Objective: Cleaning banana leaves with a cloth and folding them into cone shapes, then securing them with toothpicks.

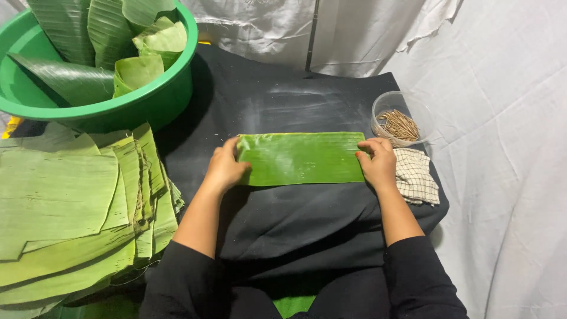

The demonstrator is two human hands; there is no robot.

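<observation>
- White cloth (502, 88) hangs as a backdrop behind and to the right of the work area; its folds fall to the lower right of the view.
- A black cloth (283, 224) covers the desk and serves as the working surface.
- One rectangular strip of banana leaf (301, 158) lies flat near the middle of the black cloth, long side running left to right, glossy side up.
- The left hand (224, 168) rests on the left end of the strip, fingers on the leaf, thumb at its upper corner. Its grip is a flat press rather than a closed grasp.
- The right hand (377, 162) sits at the right end of the strip, fingers curled over the edge. Its grip is narrow, pinching the leaf edge.
- Both forearms are bare; black sleeves (419, 277) begin at the elbows.
- A stack of cut banana leaves (65, 212) lies at the left, well apart from the strip, edges fanned and uneven.
- A green plastic basin (147, 103) stands at the upper left, behind the stack, holding rolled and folded leaves.
- A clear round bowl (413, 109) stands at the upper right, near the right hand, containing thin wooden sticks (398, 125).
- A checked cloth (416, 177) lies just beside the right hand, below the bowl.
</observation>
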